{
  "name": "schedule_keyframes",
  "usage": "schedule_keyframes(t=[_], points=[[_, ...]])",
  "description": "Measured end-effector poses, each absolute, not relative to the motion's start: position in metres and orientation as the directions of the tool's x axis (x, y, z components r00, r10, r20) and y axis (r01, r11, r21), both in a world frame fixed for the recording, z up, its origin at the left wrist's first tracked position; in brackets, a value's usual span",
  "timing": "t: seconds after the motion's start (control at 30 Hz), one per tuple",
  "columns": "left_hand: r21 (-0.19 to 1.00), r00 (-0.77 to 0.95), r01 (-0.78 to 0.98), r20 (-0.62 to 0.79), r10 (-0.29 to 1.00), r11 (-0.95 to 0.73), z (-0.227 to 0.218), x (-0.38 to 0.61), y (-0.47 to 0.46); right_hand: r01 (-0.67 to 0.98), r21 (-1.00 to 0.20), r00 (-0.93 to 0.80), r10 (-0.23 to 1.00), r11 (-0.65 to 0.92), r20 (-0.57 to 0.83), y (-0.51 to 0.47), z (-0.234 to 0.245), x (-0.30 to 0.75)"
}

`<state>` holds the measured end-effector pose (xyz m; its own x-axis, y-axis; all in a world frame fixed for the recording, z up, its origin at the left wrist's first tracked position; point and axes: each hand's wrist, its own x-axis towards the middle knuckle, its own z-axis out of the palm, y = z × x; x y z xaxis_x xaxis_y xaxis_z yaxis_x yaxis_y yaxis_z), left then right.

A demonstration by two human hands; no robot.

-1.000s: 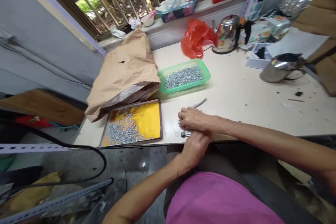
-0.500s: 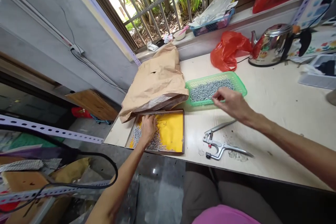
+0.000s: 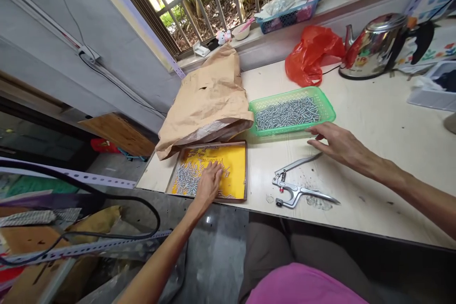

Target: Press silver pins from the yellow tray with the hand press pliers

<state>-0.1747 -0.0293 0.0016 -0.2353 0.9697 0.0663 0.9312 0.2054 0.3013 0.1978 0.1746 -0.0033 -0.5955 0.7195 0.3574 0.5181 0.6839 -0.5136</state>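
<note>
My left hand (image 3: 209, 181) reaches into a shallow brown-edged tray (image 3: 246, 171) with a yellow bottom. Its fingers are stretched out and touch small silvery metal pieces (image 3: 187, 178), which look like springs and lie mostly at the tray's left. Beside the front right corner of a green plastic basket (image 3: 329, 111) is my right hand (image 3: 337, 141), thumb and fingers apart, with nothing visible in it. More of the same silvery pieces (image 3: 287, 113) fill that basket. Metal snap-fastener pliers (image 3: 294, 192) lie on the table below my right hand, handles spread.
A large brown paper bag (image 3: 210, 95) stands behind the tray and overhangs its back edge. At the back are a red plastic bag (image 3: 311, 57) and a steel kettle (image 3: 377, 47). A grey bin (image 3: 432, 90) stands at the right. The table's front edge (image 3: 320, 227) runs before my lap.
My left hand has slid right and toward me across the tray, its fingers straightening. My right hand has moved from over the basket to its front right corner and opened.
</note>
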Motion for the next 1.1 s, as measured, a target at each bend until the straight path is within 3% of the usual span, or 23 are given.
schedule_keyframes(t=[0.2, 0.3, 0.43, 0.67, 0.77, 0.83, 0.9, 1.0, 1.1], points=[[0.19, -0.21, 0.966, 0.165, 0.964, 0.178, 0.019, -0.178, -0.023, 0.483, -0.552, -0.662, 0.696, 0.679, 0.277, 0.142, -0.01, 0.218], [0.084, -0.21, 0.976, 0.132, 0.969, 0.2, 0.019, -0.168, -0.01, 0.48, -0.571, -0.672, 0.698, 0.666, 0.248, 0.13, -0.016, 0.225], [-0.042, -0.349, 0.935, 0.071, 0.934, 0.352, 0.019, -0.154, 0.014, 0.487, -0.588, -0.667, 0.709, 0.646, 0.228, 0.118, -0.017, 0.228], [-0.108, -0.41, 0.911, -0.148, 0.9, 0.397, 0.025, -0.156, 0.037, 0.468, -0.574, -0.769, 0.63, 0.672, 0.111, 0.084, -0.001, 0.228], [-0.118, -0.352, 0.933, -0.108, 0.93, 0.339, 0.031, -0.156, 0.037, 0.478, -0.517, -0.82, 0.572, 0.71, 0.029, 0.071, -0.001, 0.226], [-0.017, -0.299, 0.954, -0.016, 0.954, 0.298, 0.037, -0.144, 0.034, 0.536, -0.453, -0.807, 0.59, 0.713, -0.025, 0.067, -0.002, 0.223], [0.253, -0.304, 0.92, -0.017, 0.952, 0.299, 0.044, -0.122, 0.027, 0.59, -0.386, -0.786, 0.614, 0.71, -0.073, 0.065, -0.002, 0.22], [0.684, -0.277, 0.592, -0.325, 0.904, 0.427, 0.047, -0.074, 0.015, 0.605, -0.31, -0.788, 0.607, 0.733, -0.103, 0.066, -0.001, 0.216], [0.8, -0.178, 0.269, -0.507, 0.844, 0.537, 0.035, -0.032, 0.006, 0.596, -0.274, -0.795, 0.601, 0.755, -0.075, 0.068, -0.004, 0.217]])
